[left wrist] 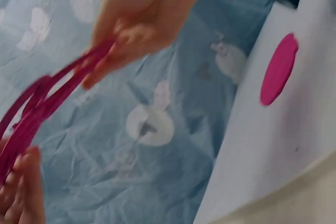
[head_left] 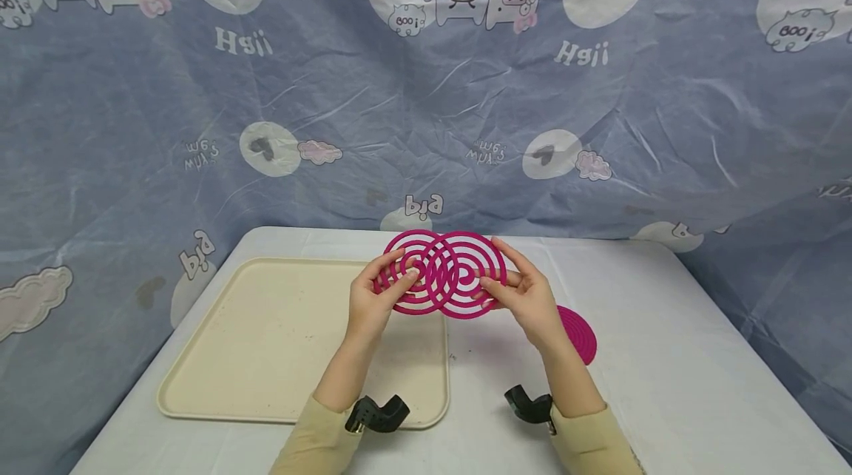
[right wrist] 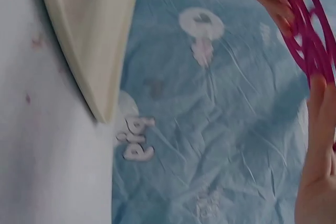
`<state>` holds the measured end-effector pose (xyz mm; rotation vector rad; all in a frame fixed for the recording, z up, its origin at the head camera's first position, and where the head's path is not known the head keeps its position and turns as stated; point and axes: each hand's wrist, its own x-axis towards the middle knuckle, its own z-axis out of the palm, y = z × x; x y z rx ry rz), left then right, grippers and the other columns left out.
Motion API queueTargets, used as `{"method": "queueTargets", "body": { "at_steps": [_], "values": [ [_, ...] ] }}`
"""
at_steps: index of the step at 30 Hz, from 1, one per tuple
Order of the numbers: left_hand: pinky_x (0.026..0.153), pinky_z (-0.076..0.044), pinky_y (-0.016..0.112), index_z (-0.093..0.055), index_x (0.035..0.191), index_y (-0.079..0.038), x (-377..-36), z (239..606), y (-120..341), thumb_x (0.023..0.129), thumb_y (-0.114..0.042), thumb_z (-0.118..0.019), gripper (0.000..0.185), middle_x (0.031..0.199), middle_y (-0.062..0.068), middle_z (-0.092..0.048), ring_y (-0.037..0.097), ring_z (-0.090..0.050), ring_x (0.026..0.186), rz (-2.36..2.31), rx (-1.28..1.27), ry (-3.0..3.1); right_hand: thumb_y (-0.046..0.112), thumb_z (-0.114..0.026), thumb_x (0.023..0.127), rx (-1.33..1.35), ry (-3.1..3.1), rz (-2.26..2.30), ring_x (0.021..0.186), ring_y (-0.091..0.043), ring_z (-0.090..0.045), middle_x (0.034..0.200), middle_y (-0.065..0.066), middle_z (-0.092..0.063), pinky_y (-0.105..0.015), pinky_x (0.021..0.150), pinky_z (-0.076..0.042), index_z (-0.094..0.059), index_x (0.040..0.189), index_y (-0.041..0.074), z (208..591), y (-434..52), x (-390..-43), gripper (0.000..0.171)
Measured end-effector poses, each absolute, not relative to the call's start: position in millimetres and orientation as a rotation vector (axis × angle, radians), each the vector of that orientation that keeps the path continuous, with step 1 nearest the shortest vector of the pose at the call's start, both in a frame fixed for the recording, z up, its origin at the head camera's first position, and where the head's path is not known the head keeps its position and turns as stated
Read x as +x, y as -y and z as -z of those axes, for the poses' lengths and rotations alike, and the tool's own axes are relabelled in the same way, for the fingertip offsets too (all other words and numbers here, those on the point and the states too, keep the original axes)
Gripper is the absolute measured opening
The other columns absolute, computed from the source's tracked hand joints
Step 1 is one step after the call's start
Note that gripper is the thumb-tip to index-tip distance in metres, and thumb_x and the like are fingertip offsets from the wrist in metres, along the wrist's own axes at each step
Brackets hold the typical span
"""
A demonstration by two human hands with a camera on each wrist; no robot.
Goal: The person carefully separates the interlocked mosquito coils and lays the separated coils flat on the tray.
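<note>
My left fingers [head_left: 379, 263] pinch one magenta ringed disc [head_left: 421, 265], my right fingers [head_left: 515, 254] an overlapping second disc [head_left: 466, 273], so an uneven pull could make them snag and bend.

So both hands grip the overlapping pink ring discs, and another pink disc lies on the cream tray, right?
Not on the tray: the other pink disc lies on the white tabletop, per the head view. The left hand and right hand do grip the overlapping ring discs.
</note>
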<state>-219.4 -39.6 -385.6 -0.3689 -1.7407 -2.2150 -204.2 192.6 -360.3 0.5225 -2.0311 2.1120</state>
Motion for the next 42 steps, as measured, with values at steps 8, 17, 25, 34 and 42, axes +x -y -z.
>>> {"method": "queueTargets", "body": {
  "at_steps": [8,17,25,34,42],
  "values": [
    [0.069,-0.056,0.028,-0.063,0.115,0.005,-215.2,371.6,73.4,0.078,0.001,-0.073,0.039,0.104,0.009,-0.065,0.023,-0.063,0.085,2.237,-0.855,2.172,-0.006,-0.067,0.082,0.916,2.354,-2.130,0.099,-0.032,-0.063,0.126,-0.029,-0.047,-0.043,0.075,-0.054,-0.032,0.146,0.008,352.3,-214.9,-204.0,0.074],
    [0.068,-0.057,0.032,-0.062,0.121,0.000,-214.7,372.5,74.3,0.078,-0.001,-0.073,0.044,0.100,0.013,-0.065,0.017,-0.066,0.078,2.242,-0.879,2.244,-0.005,-0.067,0.082,0.922,2.343,-2.074,0.096,-0.032,-0.064,0.119,-0.026,-0.054,-0.041,0.075,-0.054,-0.037,0.144,0.006,353.7,-213.1,-203.8,0.070],
    [0.072,-0.056,0.031,-0.061,0.123,-0.002,-214.5,372.4,66.4,0.079,-0.002,-0.074,0.046,0.107,0.014,-0.063,0.018,-0.064,0.084,2.291,-0.674,2.102,-0.004,-0.068,0.082,0.741,2.227,-2.069,0.086,-0.029,-0.068,0.112,-0.024,-0.061,-0.040,0.069,-0.056,-0.040,0.143,0.011,355.0,-205.2,-203.2,0.068],
    [0.076,-0.055,0.033,-0.063,0.123,-0.009,-211.0,374.6,43.8,0.080,-0.005,-0.074,0.044,0.113,0.015,-0.060,0.025,-0.062,0.099,2.328,-0.371,1.786,-0.007,-0.065,0.084,0.575,1.956,-2.114,0.081,-0.021,-0.069,0.106,-0.007,-0.067,-0.035,0.065,-0.056,-0.037,0.144,0.007,358.8,-188.0,-200.9,0.068],
    [0.077,-0.054,0.033,-0.064,0.122,-0.009,-209.6,375.0,37.2,0.082,-0.009,-0.073,0.042,0.104,0.010,-0.064,0.020,-0.064,0.095,2.265,-0.399,1.761,-0.004,-0.066,0.084,0.579,2.040,-2.038,0.089,-0.026,-0.068,0.111,-0.019,-0.062,-0.036,0.071,-0.055,-0.033,0.146,0.010,355.6,-192.1,-200.2,0.072]
  ]
}}
